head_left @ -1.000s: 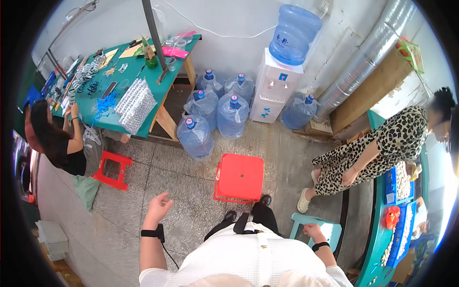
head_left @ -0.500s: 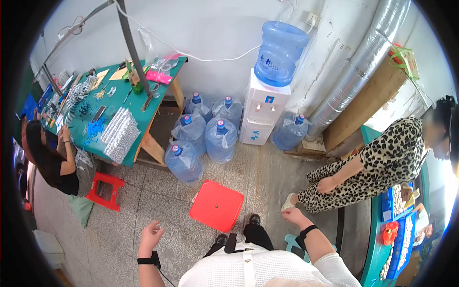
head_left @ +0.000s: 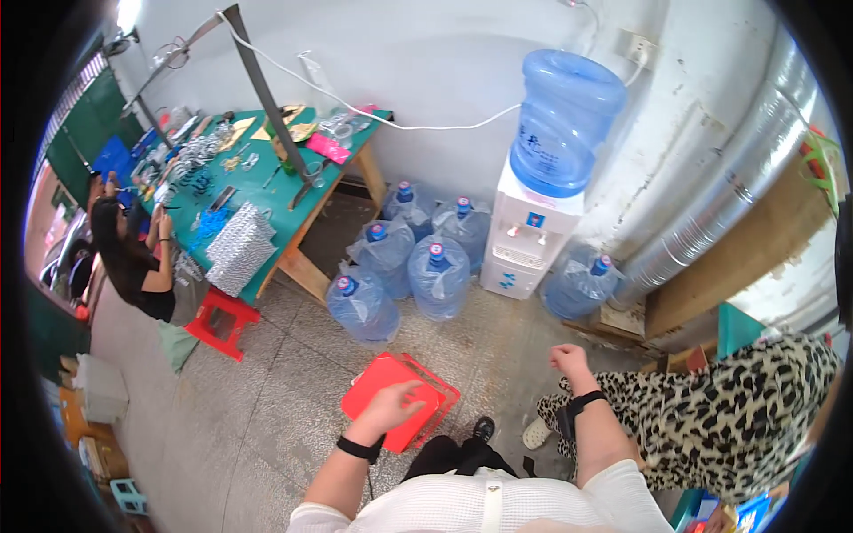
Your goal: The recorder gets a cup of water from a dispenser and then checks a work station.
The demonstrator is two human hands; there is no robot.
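My left hand hovers in front of a red plastic stool, partly covering its top. Its fingers are apart and hold nothing; contact with the stool cannot be made out. My right hand is raised to the right of the stool, fingers curled in with nothing visible in them. Black bands circle both my wrists. Beyond my right hand stands the white water dispenser, topped by a blue water bottle.
Several bagged water bottles stand on the floor ahead. A cluttered green worktable is at left, where a person works beside another red stool. Close on my right stands a person in leopard-print clothes. A silver duct slants along the wall.
My left hand has moved right and forward, over the stool. My right hand has moved forward and its fingers are curled. The view has shifted, and the leopard-print person appears nearer.
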